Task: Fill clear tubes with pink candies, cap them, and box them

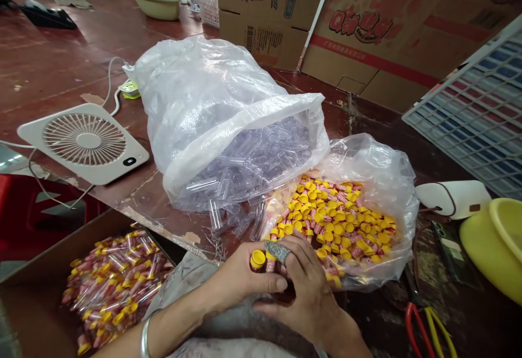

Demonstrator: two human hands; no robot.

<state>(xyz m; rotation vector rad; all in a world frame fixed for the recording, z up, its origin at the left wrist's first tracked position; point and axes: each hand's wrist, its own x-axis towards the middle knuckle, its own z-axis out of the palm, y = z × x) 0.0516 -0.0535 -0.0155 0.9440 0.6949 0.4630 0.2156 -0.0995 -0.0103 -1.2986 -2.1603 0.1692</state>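
Observation:
My left hand (248, 276) is closed around several small tubes with yellow caps (258, 260), which stand upright at its thumb and fingers. Against them presses my right hand (304, 287), its fingers bent over the tubes; grey tape wraps one finger. What lies between the palms is partly hidden. Just beyond the hands, a clear plastic bag (381, 176) holds many yellow-capped pieces with red and white patterned bodies. Behind it on the left, a large white sack (204, 83) lies open with clear empty tubes (261, 151) spilling from its mouth.
A cardboard box (30, 293) of filled tubes is at lower left, below a white fan (87, 140). To the right are scissors (420, 328), a phone (452, 249), a yellow container (493, 244) and a white pouch (468, 198). Cartons (367, 37) and a white crate (473, 108) stand behind.

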